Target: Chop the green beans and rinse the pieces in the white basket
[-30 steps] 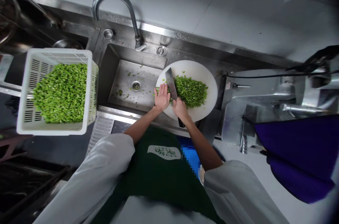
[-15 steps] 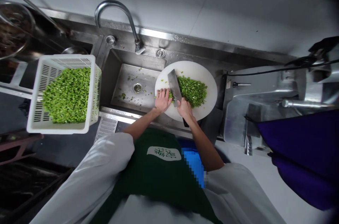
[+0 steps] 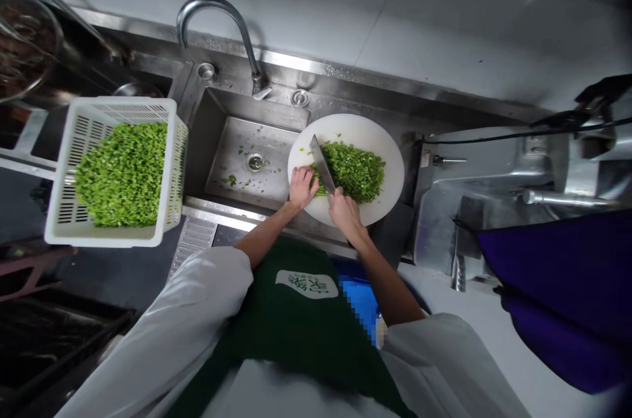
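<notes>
A round white cutting board (image 3: pixel 393 171) lies across the right side of the sink. My right hand (image 3: pixel 344 209) grips a cleaver (image 3: pixel 322 163), its blade seen nearly edge-on and angled across the board. To the left of the blade, my left hand (image 3: pixel 302 187) presses with bent fingers on a small bunch of green stalks, mostly hidden under it. Chopped greens (image 3: pixel 359 171) are heaped against the right side of the blade. A few loose green bits lie near the board's left rim.
At the left stands a white slotted basket (image 3: pixel 170 141) full of chopped greens. The steel sink (image 3: pixel 237 174) holds scattered green scraps, with a curved faucet (image 3: pixel 217 3) behind it. Another cleaver (image 3: pixel 459 270) rests at the right near a dark purple cloth (image 3: pixel 557 266).
The cleaver has turned from showing its flat side to nearly edge-on, and now sits closer to the heap. My left fingers have curled in more.
</notes>
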Motion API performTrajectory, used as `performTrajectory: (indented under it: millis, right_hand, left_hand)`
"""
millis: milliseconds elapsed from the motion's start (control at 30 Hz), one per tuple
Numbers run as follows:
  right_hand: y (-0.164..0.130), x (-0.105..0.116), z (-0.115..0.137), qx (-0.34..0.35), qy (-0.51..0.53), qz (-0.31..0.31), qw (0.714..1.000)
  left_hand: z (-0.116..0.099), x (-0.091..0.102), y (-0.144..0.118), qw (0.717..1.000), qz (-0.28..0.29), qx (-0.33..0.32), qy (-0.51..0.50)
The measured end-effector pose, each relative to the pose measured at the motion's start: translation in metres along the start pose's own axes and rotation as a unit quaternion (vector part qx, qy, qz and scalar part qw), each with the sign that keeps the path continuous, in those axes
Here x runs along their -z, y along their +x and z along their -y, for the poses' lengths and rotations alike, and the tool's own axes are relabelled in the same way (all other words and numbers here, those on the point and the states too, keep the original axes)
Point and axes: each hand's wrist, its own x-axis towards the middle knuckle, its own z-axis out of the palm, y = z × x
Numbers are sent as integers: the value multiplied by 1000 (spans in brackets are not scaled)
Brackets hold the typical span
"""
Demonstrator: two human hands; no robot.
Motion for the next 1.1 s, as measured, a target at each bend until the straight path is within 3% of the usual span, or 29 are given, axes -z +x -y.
performTrajectory:
  millis: [167, 333, 467, 533, 667, 833, 967, 1100]
  right_hand:
    - [21, -13, 9, -11, 12, 3, 1000]
    - [41, -15, 5, -3, 27, -8, 1000]
    - [26, -3, -3, -3, 10, -14, 1000]
    - [13, 1, -4, -3, -4, -15, 1000]
    - [-3, -1, -2, 3, -20, 20, 1000]
    - [14, -17, 9, 3, -11, 19, 1000]
    - [28, -16, 12, 4, 2, 7, 1000]
    - [14, -4, 2, 12, -12, 1, 1000]
  left_hand:
    - [0, -10, 0, 999, 34, -13, -8]
    - [-2, 2, 3, 998, 56, 12, -9]
    - [-2, 19, 6, 997, 7, 72, -15]
    - [-2, 24, 10, 997, 7, 70, -16]
    - [-5, 21, 22, 997, 74, 14, -3]
    - [-4, 6, 28, 992, 129, -4, 12]
    - [1, 12, 27, 995, 104, 3, -1]
    - [6, 22, 24, 998, 41, 40, -9]
